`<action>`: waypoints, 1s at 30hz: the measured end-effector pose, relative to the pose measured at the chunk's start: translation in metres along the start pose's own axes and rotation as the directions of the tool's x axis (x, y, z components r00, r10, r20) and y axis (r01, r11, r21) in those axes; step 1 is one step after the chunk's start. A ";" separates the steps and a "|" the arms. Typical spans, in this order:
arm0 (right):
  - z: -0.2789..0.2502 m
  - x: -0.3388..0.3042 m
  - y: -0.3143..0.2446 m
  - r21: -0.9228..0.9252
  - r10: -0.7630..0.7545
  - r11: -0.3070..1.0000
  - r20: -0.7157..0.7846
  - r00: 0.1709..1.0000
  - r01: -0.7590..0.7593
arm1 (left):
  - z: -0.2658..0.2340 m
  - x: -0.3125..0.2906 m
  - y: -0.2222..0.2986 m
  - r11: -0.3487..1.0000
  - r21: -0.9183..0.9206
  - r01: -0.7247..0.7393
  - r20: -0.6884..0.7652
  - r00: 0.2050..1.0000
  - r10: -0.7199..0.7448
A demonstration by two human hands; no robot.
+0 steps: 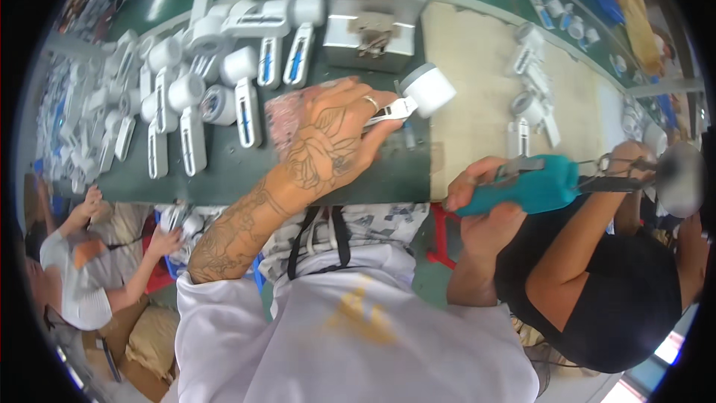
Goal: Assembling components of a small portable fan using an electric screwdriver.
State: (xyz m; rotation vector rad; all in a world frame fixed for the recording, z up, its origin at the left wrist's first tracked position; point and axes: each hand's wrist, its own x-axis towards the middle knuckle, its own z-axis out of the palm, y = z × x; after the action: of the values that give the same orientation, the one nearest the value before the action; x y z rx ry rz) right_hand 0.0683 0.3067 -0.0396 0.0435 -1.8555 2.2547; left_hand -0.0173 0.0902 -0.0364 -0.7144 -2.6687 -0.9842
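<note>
Toward 8 o'clock, at the far left, a seated co-worker (82, 272) has both hands near small parts. At 10 o'clock, white long-handled devices (189, 142) with round heads crowd the dark green table (224, 186), many leaning on or overlapping one another; a knock from the left forearm could topple some, since they stand close together.

Between 10 and 11 o'clock, a bag of pinkish pieces (282, 118) lies just beside the left hand, which partly hides it; a snag there could spill them. The person's left hand (332, 127), at 11 o'clock, grasps the handle of the held white device (429, 93) between thumb and fingers, its round head jutting out toward 1 o'clock. Because the grip is only at the handle, the heavier-looking head could twist or slip under pressure.

At 12 o'clock stands a metal box (377, 11). More white devices (528, 108) lie at 2 o'clock.

Toward 3 o'clock, the right hand (488, 216) is wrapped around a teal power tool (522, 185). Its far end sits near the right-hand co-worker's arm (578, 246), so a careless swing could strike it.
</note>
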 end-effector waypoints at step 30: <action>0.133 0.145 0.026 -0.091 -0.216 0.969 0.129 0.968 0.228 | 0.009 -0.026 -0.079 0.998 -0.056 -0.020 -0.012 1.000 0.019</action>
State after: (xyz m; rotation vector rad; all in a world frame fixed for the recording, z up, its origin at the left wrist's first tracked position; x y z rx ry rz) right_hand -0.0936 0.1950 -0.0140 0.3576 -1.9172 2.0403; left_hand -0.0354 0.0346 -0.0964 -0.7430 -2.6287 -1.0592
